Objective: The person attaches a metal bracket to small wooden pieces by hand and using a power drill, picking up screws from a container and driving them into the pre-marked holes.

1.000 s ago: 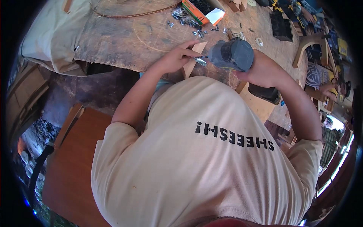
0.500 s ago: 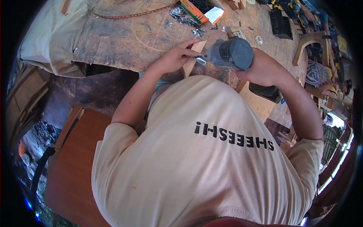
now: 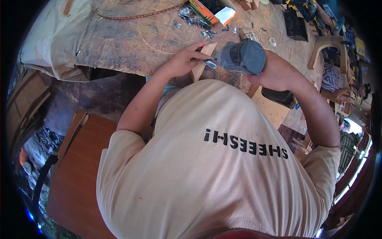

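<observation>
Gripped in a person's right hand point(image 3: 274, 71), a gray power drill point(image 3: 243, 56), its barrel smooth and cylindrical, points leftward above a scarred wooden workbench point(image 3: 119, 44). A black, rounded block point(image 3: 278, 96) shows just below that hand. The left hand point(image 3: 186, 61) is closed on an angled piece of pale wood point(image 3: 197, 72) with straight edges, near the bench's front edge and close to the wearer's body; one finger lies across its face. By those fingertips sits a narrow, shiny metal strip point(image 3: 211, 64) with a rounded end, in line with the drill's nose; whether bit and metal touch cannot be told.

Beyond the hands, small, dark, glinting metal fittings point(image 3: 195, 20) lie scattered beside an open orange cardboard box point(image 3: 205, 12), near a thin, curving brown strip point(image 3: 147, 16) marked with dots. A pale ring point(image 3: 272, 42) rests on the worn, stained surface to the right, and farther off stands an arch-shaped wooden part point(image 3: 316, 51). Creased, off-white cloth point(image 3: 55, 44) drapes the bench's left end. Below, at left, leans a flat, reddish-brown panel point(image 3: 79, 171), smooth beside the soft, beige cotton-like T-shirt point(image 3: 199, 171).
</observation>
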Tool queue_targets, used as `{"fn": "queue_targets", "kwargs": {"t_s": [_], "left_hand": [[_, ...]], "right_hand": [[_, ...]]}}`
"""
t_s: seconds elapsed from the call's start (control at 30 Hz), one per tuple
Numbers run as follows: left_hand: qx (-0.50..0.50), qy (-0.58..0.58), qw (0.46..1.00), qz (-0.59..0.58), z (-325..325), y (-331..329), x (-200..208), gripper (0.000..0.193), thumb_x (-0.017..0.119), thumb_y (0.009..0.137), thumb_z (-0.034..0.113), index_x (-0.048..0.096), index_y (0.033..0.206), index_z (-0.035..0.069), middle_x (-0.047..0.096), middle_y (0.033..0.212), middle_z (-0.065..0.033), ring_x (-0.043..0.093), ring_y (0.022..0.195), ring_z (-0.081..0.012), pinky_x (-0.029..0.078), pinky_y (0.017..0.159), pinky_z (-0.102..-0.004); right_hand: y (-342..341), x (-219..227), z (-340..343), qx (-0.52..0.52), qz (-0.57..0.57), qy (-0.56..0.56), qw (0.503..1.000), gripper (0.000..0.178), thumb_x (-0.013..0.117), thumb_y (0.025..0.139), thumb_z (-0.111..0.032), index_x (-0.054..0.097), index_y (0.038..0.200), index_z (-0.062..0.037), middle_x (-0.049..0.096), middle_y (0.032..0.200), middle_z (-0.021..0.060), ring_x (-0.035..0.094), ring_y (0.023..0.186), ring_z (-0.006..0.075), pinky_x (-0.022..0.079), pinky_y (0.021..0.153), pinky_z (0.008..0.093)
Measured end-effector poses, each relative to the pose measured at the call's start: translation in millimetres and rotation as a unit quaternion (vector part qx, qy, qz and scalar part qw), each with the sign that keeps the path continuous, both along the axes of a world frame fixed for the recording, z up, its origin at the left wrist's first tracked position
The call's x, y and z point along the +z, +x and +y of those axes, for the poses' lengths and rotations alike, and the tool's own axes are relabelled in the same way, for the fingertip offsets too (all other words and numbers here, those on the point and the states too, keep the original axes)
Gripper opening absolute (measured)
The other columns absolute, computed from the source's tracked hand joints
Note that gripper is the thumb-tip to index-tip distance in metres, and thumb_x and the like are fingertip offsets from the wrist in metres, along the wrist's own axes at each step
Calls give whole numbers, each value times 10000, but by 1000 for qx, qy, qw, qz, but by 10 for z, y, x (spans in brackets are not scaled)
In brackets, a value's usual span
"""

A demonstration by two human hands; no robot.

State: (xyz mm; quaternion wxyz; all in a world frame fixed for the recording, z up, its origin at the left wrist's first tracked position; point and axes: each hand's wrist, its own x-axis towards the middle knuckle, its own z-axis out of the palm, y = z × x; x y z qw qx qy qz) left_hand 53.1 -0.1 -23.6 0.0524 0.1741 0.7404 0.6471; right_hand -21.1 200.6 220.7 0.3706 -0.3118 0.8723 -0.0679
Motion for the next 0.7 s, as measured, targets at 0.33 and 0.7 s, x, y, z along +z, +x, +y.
{"fn": "queue_targets", "kwargs": {"t_s": [0.33,0.7], "left_hand": [[45,118,992,-26,-100,-115,276,416,509,874,-43,578,1271,64,402,1470,-123,348,1390,-251,312,1121,-369],[150,111,947,263,556,-91,1359,550,766,717,449,617,1107,90,630,1081,-113,623,977,-306,488,828,-408]], "right_hand": [[-59,-74,6,87,3,96,992,400,685,747,-126,605,1128,-40,667,984,174,649,920,318,508,842,366],[-104,-24,-14,37,-105,2,994,439,747,707,-259,624,1104,-117,666,1064,142,635,1030,324,501,872,399]]}}
